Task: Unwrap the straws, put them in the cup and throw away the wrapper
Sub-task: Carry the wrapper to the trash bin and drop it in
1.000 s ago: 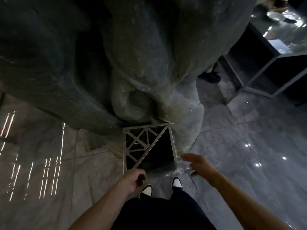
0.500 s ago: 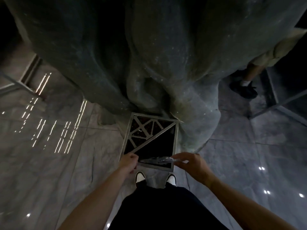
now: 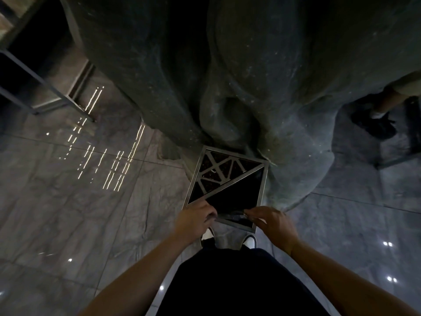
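Wrapper [image 3: 231, 215]: thin, clear strip stretched between both hands, lower centre of frame, over the near edge of the bin [image 3: 262, 189].
Left hand [image 3: 195, 220]: fingers pinched together on the wrapper's left end.
Right hand [image 3: 272, 221]: fingertips clamped on the right end, knuckles up.
Bin: square metal top at mid-frame, a lattice over its upper-left half, a dark open triangle on the lower-right half, right under the wrapper.
Handling: probably near weightless, limp and slick; it may cling to skin or drift when let go. Best held by the ends, then dropped low over the open triangle.
Straws, cup: not in view.
Change: half a second ago the hands held the strip a little further apart; now they sit closer together and nearer the rim. A second ago the hands were apart, with no strip spanning them.
Stage: looks like the disposal step, release not yet made.
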